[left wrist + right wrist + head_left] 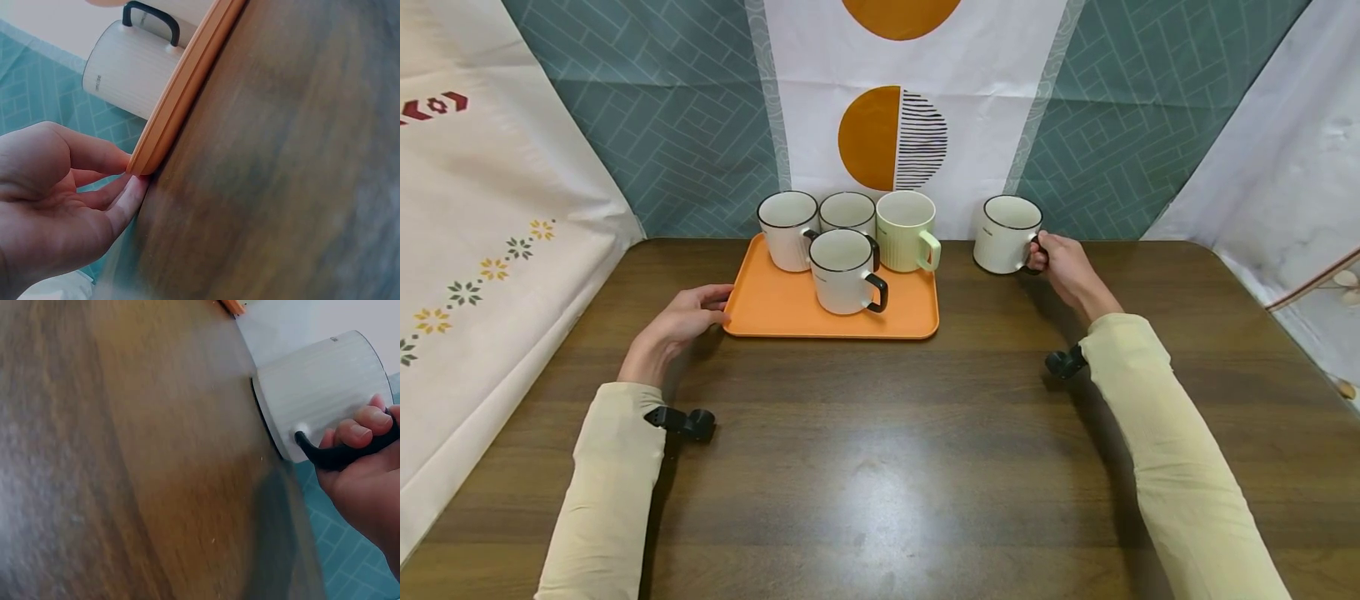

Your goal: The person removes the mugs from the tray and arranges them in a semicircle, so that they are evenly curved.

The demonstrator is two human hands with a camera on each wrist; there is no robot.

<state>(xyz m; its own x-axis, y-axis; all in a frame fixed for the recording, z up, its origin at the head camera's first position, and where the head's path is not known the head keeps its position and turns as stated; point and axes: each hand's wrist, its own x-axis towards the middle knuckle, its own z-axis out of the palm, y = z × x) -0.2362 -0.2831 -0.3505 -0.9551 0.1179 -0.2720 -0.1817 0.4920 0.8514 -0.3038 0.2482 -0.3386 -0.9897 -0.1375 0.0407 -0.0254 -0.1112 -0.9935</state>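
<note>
Pale sleeves (1180, 492) lie nearest. The left hand (681, 317) pinches the edge of an orange tray (775, 317) (four mugs (838, 287) aboard); the right hand (1066, 267), fingers curled, grips the handle (340, 456) of a white mug (1003, 246) beside it. Best keep mug upright, tray steady.

Bright From the Head, Blurred at the Wrists

In the head view we get bright, fairly even light, with a whitish glare on the near middle of the tabletop (880, 400). We see soft shadows along the inner sides of the left sleeve (610, 483) and the right sleeve (1176, 467). Our left wrist view is dimmer and slightly hazy; the fingers (94, 150) look reasonably clear, while the tabletop is blurred. In the right wrist view we find the tabletop smeared too, pale glare at the left edge, and a dark, soft-edged shadow lower in frame than the mug (325, 387).
</note>
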